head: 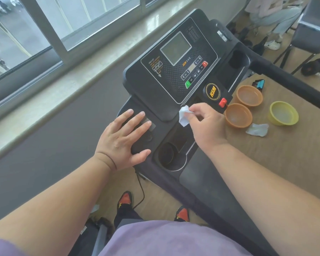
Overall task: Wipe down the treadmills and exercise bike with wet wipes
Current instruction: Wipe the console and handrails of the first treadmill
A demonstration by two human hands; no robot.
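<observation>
A black treadmill console [175,71] with a grey screen and coloured buttons fills the centre of the head view. My left hand [124,137] lies flat with straight fingers on the console's left end, beside a round cup holder [171,157]. My right hand [205,124] pinches a crumpled white wet wipe [184,115] and holds it against the console's lower edge, just left of the red safety key [223,102]. The treadmill's black handrail [288,84] runs off to the right.
On the brown floor right of the console sit two orange bowls [238,116], a yellow bowl [283,113] and a used wipe [257,129]. A window and its sill [67,89] run along the left. A seated person and a dark bench [307,34] are at the top right.
</observation>
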